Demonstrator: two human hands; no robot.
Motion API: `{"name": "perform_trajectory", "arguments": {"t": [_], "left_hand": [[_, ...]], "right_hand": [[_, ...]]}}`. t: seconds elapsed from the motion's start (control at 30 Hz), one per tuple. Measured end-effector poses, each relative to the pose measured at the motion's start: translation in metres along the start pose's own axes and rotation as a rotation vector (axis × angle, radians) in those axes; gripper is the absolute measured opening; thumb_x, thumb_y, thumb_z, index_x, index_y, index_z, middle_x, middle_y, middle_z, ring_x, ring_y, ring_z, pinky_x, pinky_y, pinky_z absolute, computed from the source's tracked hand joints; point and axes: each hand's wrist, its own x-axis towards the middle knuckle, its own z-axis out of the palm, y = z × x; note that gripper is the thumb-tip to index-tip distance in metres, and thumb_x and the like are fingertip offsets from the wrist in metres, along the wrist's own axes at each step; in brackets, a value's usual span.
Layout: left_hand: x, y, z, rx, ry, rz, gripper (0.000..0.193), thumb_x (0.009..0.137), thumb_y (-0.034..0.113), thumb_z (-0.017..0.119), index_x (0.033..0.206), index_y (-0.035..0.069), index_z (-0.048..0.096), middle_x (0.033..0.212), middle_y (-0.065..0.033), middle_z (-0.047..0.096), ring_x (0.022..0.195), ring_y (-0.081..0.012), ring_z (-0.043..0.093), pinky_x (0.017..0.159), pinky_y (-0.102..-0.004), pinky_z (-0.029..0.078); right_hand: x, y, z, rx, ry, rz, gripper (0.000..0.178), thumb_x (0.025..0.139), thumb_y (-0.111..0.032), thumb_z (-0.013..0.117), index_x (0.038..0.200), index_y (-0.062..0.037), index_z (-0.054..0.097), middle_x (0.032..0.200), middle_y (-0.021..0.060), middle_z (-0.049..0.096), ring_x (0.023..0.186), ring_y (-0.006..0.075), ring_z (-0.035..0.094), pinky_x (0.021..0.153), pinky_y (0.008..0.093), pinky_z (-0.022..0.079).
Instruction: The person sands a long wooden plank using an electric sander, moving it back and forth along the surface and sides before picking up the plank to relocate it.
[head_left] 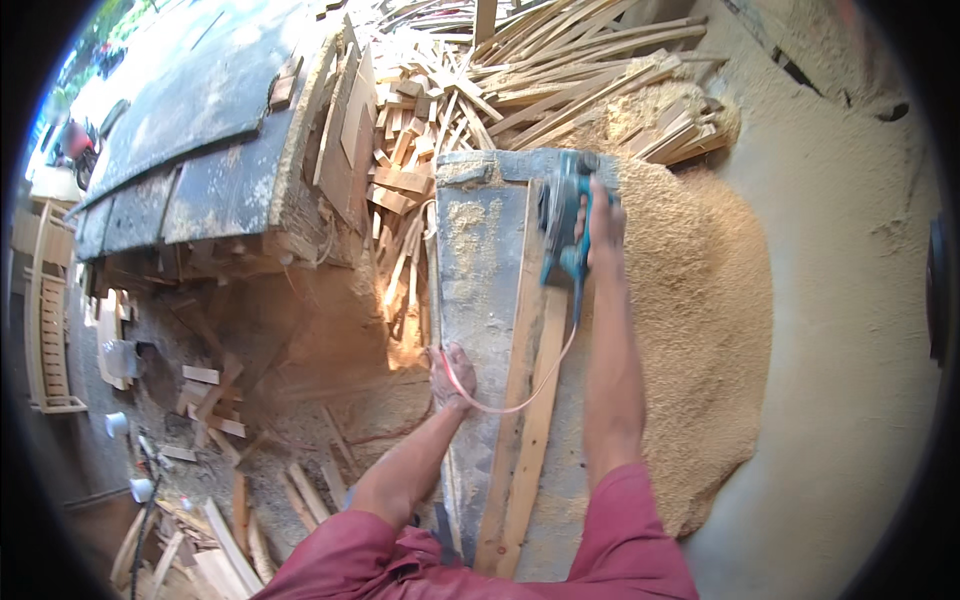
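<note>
My right hand (604,228) is wrapped round the handle of a teal electric planer (566,225). The planer sits on the far part of a long wooden board (541,420), which lies lengthwise on a worn, dusty bench (478,270). A second narrow plank (503,470) runs along its left side. From the planer an orange-pink power cord (515,409) loops down and left to my left hand (456,376). That hand is closed over the left edge of the bench, with the cord crossing it; some of its fingers are hard to make out.
A big mound of shavings (700,340) lies against the bench's right side, by a pale wall (840,400). Offcuts (405,150) and long strips (590,60) pile up beyond. At left stand a dark-topped shed-like structure (220,190) and a slatted wooden frame (50,330); scraps (215,400) litter the ground.
</note>
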Motion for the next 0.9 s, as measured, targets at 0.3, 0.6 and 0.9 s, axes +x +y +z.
{"name": "perform_trajectory", "arguments": {"t": [0.3,0.6,0.9], "left_hand": [[-0.002,-0.003,-0.007,-0.111,-0.065,0.016,0.051,0.099,0.053,0.042,0.132,0.016,0.051,0.097,-0.0247,0.069,0.095,-0.0458,0.065,0.087,-0.0527,0.048],[-0.067,-0.290,-0.143,0.294,-0.577,0.655,0.034,0.100,0.039,0.048,0.123,0.017,0.061,0.116,-0.0170,0.061,0.103,-0.0384,0.061,0.086,-0.0487,0.050],[-0.167,-0.676,-0.332,0.752,-0.721,0.004,0.042,0.091,0.042,0.059,0.122,0.015,0.063,0.115,-0.0234,0.068,0.113,-0.0394,0.063,0.096,-0.0449,0.049]], "right_hand": [[-0.353,0.041,-0.118,0.130,0.182,0.220,0.042,0.096,-0.047,0.058,0.090,-0.0058,0.059,0.059,0.0008,0.050,0.043,0.0106,0.046,0.040,0.0254,0.038],[-0.617,0.112,-0.191,0.166,0.399,0.356,0.045,0.097,-0.044,0.058,0.094,0.0009,0.057,0.060,0.0042,0.050,0.045,0.0121,0.047,0.042,0.0256,0.038],[-0.831,0.199,-0.257,0.195,0.540,0.434,0.039,0.095,-0.040,0.057,0.090,-0.0012,0.055,0.060,0.0052,0.050,0.046,0.0140,0.047,0.042,0.0273,0.039]]}}
